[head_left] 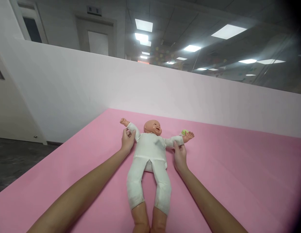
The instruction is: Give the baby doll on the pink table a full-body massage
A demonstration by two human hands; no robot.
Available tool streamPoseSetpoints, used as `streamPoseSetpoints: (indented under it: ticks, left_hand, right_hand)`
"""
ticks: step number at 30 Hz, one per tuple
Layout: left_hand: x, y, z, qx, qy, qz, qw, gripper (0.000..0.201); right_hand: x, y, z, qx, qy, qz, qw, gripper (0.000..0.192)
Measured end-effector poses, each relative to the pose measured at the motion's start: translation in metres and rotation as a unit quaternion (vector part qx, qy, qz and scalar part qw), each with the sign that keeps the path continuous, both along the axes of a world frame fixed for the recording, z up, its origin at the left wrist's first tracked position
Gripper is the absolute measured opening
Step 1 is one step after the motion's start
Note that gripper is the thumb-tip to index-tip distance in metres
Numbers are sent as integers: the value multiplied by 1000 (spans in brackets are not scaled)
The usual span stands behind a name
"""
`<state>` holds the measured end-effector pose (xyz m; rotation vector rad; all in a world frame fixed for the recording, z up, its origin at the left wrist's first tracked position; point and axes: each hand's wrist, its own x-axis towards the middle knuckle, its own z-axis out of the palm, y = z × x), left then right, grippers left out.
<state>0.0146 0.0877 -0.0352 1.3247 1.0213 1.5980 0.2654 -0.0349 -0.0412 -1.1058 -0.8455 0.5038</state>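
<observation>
A baby doll (150,147) with a white cloth body lies on its back on the pink table (92,181). Its head points away from me and its bare plastic feet are towards me. Both doll arms are spread out to the sides. My left hand (128,141) is closed round the doll's arm on the left, fingers on the white sleeve. On the other side, my right hand (180,156) pinches the sleeve of the doll's right-hand arm near the wrist. Behind that doll hand sits a small yellow-green object (184,132), partly hidden.
A low white partition (165,87) runs along the far edge of the table. Beyond it are a door (98,42) and ceiling lights (143,25). Another door (12,106) stands at the left, above dark flooring (16,158).
</observation>
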Motion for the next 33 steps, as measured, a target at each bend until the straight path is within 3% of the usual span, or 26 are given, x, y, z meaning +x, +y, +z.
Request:
streamPoseSetpoints:
  ticks: [4, 8, 11, 17, 24, 33]
  left_hand:
    - [2, -9, 8, 82, 109, -6, 991, 31]
    - [5, -17, 12, 176, 234, -20, 956, 33]
    - [5, -18, 9, 233, 289, -48, 928, 42]
    - [3, -15, 7, 243, 287, -51, 925, 44]
    - [1, -17, 13, 192, 253, -50, 947, 36]
    - [1, -3, 6, 112, 171, -8, 979, 28]
  right_hand:
    - [-8, -7, 4, 10, -135, 13, 991, 40]
    - [-16, -14, 7, 41, -353, 55, 933, 33]
    - [-16, -14, 7, 51, -386, 48, 920, 38]
    - [-14, -9, 5, 36, -332, 56, 941, 34]
    - [-7, -1, 2, -15, -111, 57, 992, 38]
    - [0, 7, -4, -25, 114, 43, 992, 52]
